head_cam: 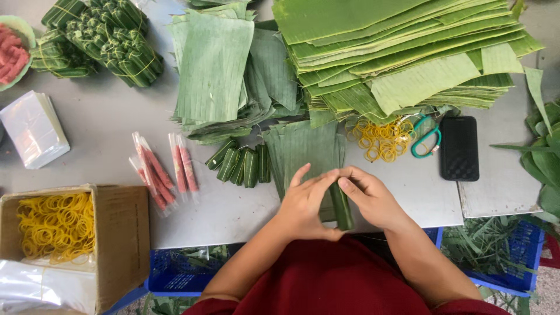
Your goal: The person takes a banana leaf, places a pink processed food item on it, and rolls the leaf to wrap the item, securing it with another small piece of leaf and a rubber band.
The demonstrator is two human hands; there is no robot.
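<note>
A dark green leaf roll, narrow and tube-shaped, is held upright-to-tilted at the near edge of the table, just over a flat leaf sheet. The roll's upper end is covered by fingers; its lower end is seen sticking out toward the body.

Four finished rolls are laid side by side just left of the flat sheet. Clear packets with pink-red sticks are spread left of those, toward the table's middle. A stack of white glossy wrappers is set by the left edge. A cardboard box with yellow rubber bands is placed at the near left corner, clear plastic in front of it. Tied bundles of rolls are piled at the far left corner beside a green bowl of pink pieces. Cut leaf stacks are heaped along the far edge. Loose yellow bands, green-handled scissors and a black phone are lying by the right side.

The left hand is curled, fingertips pressed on the roll's top. The right hand is closed round the roll, thumb and forefinger pinching it. Both hands are touching at the fingertips.
</note>
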